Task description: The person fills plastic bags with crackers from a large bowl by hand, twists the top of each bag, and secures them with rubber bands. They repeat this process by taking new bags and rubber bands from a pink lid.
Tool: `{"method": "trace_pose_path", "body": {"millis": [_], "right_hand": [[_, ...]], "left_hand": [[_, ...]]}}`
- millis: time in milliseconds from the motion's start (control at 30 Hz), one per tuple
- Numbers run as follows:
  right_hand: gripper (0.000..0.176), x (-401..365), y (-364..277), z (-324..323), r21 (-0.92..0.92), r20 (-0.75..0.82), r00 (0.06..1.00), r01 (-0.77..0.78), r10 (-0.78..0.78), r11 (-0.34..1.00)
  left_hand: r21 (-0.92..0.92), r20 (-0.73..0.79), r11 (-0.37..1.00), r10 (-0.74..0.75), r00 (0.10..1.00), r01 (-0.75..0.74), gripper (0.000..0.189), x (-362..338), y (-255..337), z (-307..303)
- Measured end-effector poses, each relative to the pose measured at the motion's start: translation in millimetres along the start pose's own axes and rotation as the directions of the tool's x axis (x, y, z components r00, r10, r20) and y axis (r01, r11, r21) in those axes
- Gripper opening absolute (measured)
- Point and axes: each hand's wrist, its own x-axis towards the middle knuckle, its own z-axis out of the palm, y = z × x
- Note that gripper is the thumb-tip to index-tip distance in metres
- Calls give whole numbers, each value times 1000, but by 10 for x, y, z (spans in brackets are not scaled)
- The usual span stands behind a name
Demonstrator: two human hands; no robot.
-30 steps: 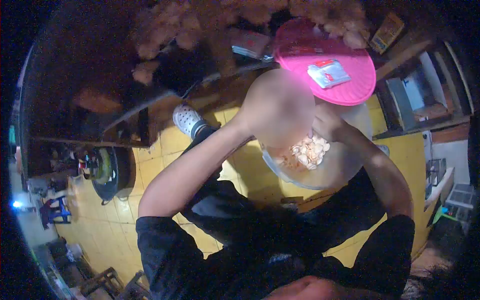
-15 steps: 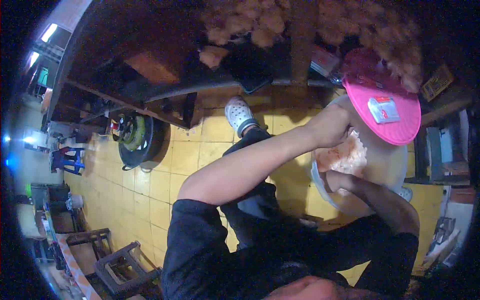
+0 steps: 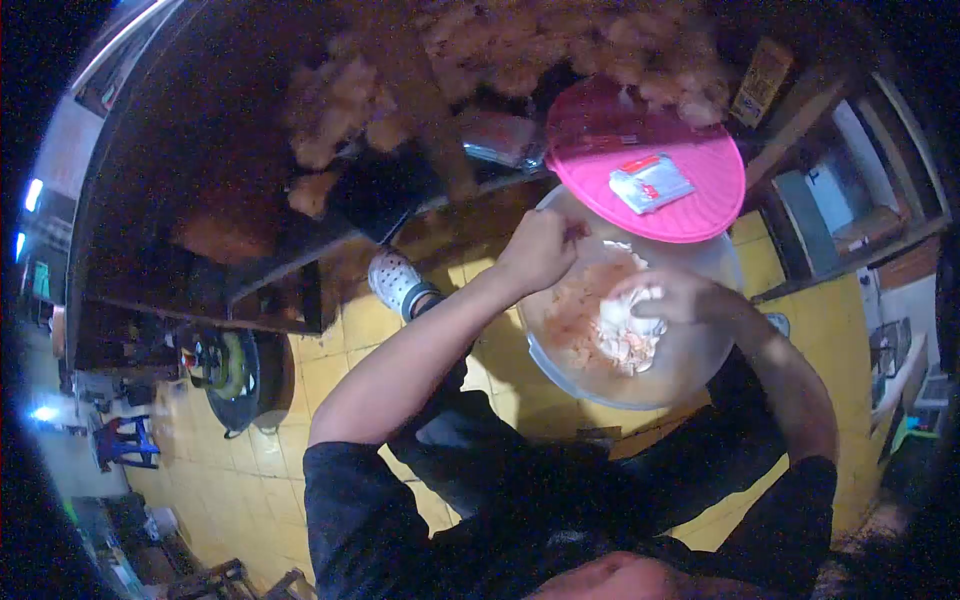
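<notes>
A large translucent plastic tub (image 3: 562, 385) sits between my knees, with a reddish, wet mix and pale, flaky food pieces (image 3: 632, 348) in it. At its upper left edge, my left hand (image 3: 543, 250) is closed over the rim. Inside the tub, my right hand (image 3: 672, 300) curls its fingers around a whitish clump of the pale food; that hand is slightly blurred. Overlapping the tub's far edge is a round pink lid (image 3: 715, 185), on which a white and red plastic packet (image 3: 650, 184) lies.
A dark wooden table (image 3: 270, 260) bears many brownish lumps (image 3: 340, 110), dim in shadow, and a small yellow box (image 3: 763, 82). Left of me, a black basin (image 3: 262, 380) holding green items stands on yellow tiles (image 3: 225, 470). A blue stool (image 3: 128, 443) is farther off.
The view has swung, shifting the tub and lid left. My right hand has lifted from the tub's near side onto the pale pieces. My left hand is now at the rim's left edge.
</notes>
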Motion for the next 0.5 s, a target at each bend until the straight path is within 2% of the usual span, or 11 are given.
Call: {"method": "trace_pose_path", "body": {"millis": [33, 67, 100, 167, 200, 233, 267, 300, 367, 467, 500], "right_hand": [[37, -28, -133, -121, 269, -46, 980, -174, 193, 947], [37, -38, -204, -188, 525, -39, 924, -305, 380, 795], [37, -43, -198, -222, 530, -57, 920, -301, 388, 793], [36, -65, -170, -263, 625, -229, 913, -128, 337, 770], [33, -32, -107, -225, 609, -294, 904, -72, 309, 790], [33, -38, -107, -219, 608, -307, 899, -67, 312, 791], [31, -19, -138, -215, 659, -262, 880, -137, 396, 740], [29, 7, -177, -200, 705, -210, 856, -203, 473, 679], [26, 45, -172, -133, 685, -277, 837, -174, 473, 708], [26, 75, -116, -70, 628, -361, 802, -168, 476, 760], [26, 90, -145, -48, 610, -380, 769, -210, 515, 764]], "left_hand": [[-37, 5, 999, 9, 1000, -9, 32, -12, -9, 44], [-75, 11, 997, 19, 1000, -18, 38, -29, 26, 64], [-71, 23, 997, 36, 999, -34, 38, -28, 62, 87], [-460, 258, 874, -37, 965, 157, 47, -38, 174, 137], [-457, 267, 877, -24, 963, 148, 47, -62, 255, 162], [-580, 268, 788, -53, 962, 205, 49, -98, 345, 182], [-687, 273, 681, -83, 959, 254, 53, -117, 408, 198], [-683, 275, 687, -74, 959, 249, 53, -128, 413, 235], [-665, 163, 743, 41, 986, 79, 60, -119, 402, 304], [-529, 184, 848, 70, 980, 39, 58, -95, 424, 253], [-529, 186, 848, 73, 980, 37, 58, -88, 407, 273]]}}
